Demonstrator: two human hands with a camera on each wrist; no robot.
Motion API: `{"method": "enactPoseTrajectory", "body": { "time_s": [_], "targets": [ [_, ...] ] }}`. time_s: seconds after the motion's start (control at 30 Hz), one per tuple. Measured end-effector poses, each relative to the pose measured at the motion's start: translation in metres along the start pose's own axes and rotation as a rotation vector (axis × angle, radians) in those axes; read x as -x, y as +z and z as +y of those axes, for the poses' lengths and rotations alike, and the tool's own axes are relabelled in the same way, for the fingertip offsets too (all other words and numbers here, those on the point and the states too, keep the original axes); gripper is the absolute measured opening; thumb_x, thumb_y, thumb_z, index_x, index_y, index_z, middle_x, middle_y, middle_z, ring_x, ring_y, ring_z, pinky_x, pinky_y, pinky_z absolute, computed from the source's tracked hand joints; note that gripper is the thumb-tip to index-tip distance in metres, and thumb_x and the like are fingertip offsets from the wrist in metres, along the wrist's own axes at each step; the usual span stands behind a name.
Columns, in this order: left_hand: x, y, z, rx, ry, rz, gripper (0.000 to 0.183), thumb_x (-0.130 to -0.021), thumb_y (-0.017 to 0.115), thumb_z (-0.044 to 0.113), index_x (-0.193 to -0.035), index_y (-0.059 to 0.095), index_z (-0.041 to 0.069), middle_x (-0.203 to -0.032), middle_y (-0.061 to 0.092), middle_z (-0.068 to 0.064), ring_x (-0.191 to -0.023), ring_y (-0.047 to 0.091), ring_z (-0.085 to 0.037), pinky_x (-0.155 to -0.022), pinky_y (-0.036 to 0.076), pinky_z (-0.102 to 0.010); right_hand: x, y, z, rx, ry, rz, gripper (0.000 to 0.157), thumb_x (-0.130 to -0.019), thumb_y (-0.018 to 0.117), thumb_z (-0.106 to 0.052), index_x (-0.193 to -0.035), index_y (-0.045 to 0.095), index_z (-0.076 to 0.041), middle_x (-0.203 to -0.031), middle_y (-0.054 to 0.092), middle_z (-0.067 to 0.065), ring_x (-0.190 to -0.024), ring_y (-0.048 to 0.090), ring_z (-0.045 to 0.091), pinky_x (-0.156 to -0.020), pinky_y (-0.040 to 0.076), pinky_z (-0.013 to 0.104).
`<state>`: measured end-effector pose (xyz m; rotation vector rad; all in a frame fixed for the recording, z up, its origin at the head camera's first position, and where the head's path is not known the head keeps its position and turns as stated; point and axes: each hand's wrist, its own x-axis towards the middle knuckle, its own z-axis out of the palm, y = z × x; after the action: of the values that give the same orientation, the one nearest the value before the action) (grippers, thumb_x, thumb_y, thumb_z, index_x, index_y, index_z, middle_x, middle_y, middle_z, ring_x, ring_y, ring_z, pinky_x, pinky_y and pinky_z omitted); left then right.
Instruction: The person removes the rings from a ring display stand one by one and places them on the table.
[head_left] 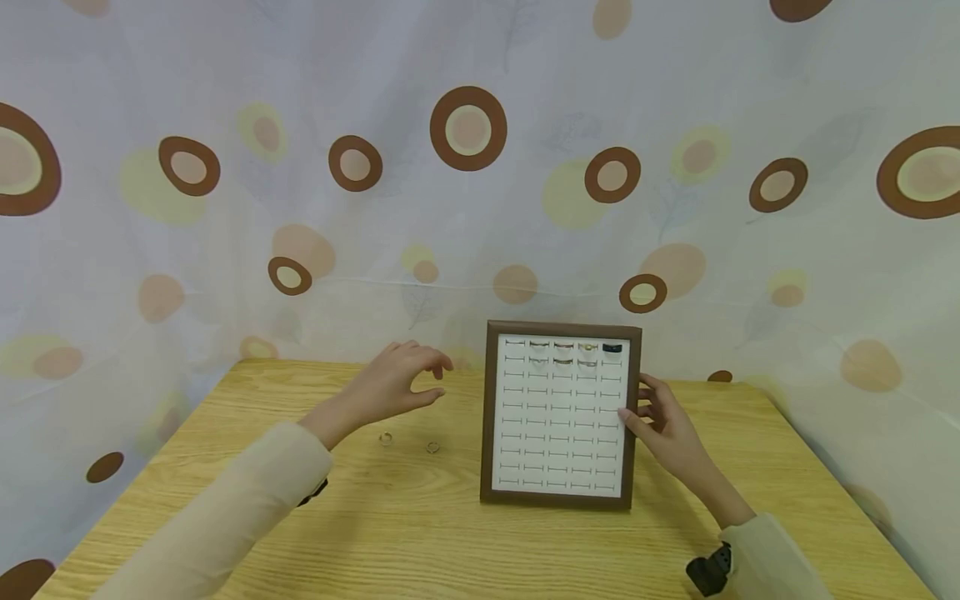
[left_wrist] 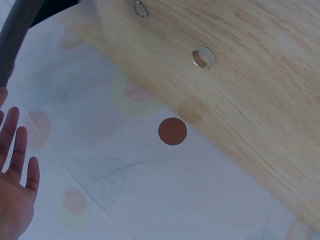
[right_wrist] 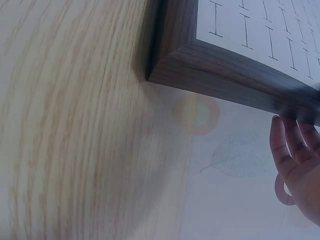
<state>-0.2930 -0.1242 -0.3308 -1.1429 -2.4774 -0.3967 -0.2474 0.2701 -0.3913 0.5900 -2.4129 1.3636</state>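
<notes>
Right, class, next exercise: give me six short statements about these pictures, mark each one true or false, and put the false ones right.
1. The right hand grips the frame. True.
2. The left hand grips the frame too. False: it holds nothing and is apart from the frame.
3. Two loose rings lie on the table. True.
4. In the head view, the loose rings lie to the right of the frame. False: they lie to its left.
5. A dark ring sits at the right end of the top row. True.
6. Every slot holds a ring. False: the lower rows are empty.
</notes>
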Motion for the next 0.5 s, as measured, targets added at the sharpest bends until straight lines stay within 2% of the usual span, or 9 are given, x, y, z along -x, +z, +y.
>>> {"method": "enactPoseTrajectory", "body": {
  "time_s": [0.17, 0.37, 0.5],
  "targets": [
    [-0.012, 0.0, 0.016, 0.006, 0.057, 0.062, 0.031, -0.079, 0.069, 0.023, -0.108, 0.061, 0.015, -0.092, 0.064, 0.006, -0.089, 0.056, -0.012, -0.087, 0.042, -0.039, 0.0, 0.0, 0.001, 0.0, 0.009, -0.003, 0.057, -0.091, 0.052, -0.008, -0.141, 0.024, -0.006, -0.115, 0.052, 0.017, -0.089, 0.055, 0.001, -0.071, 0.049, 0.019],
    [-0.023, 0.006, 0.032, 0.021, 0.093, 0.091, 0.029, -0.08, 0.068, 0.023, -0.107, 0.062, 0.015, -0.092, 0.062, 0.007, -0.094, 0.055, -0.012, -0.087, 0.041, -0.037, 0.0, 0.0, 0.002, 0.008, 0.011, 0.0, 0.057, -0.091, 0.053, -0.008, -0.141, 0.024, -0.005, -0.115, 0.052, 0.017, -0.089, 0.055, 0.001, -0.071, 0.049, 0.018],
    [-0.03, 0.012, 0.041, -0.003, 0.116, 0.111, 0.026, -0.081, 0.066, 0.024, -0.105, 0.062, 0.016, -0.091, 0.062, 0.008, -0.096, 0.055, -0.012, -0.09, 0.04, -0.035, 0.0, 0.0, 0.002, 0.012, 0.011, 0.001, 0.057, -0.091, 0.053, -0.008, -0.14, 0.025, -0.003, -0.115, 0.052, 0.017, -0.089, 0.055, 0.0, -0.071, 0.049, 0.018]
  ]
}}
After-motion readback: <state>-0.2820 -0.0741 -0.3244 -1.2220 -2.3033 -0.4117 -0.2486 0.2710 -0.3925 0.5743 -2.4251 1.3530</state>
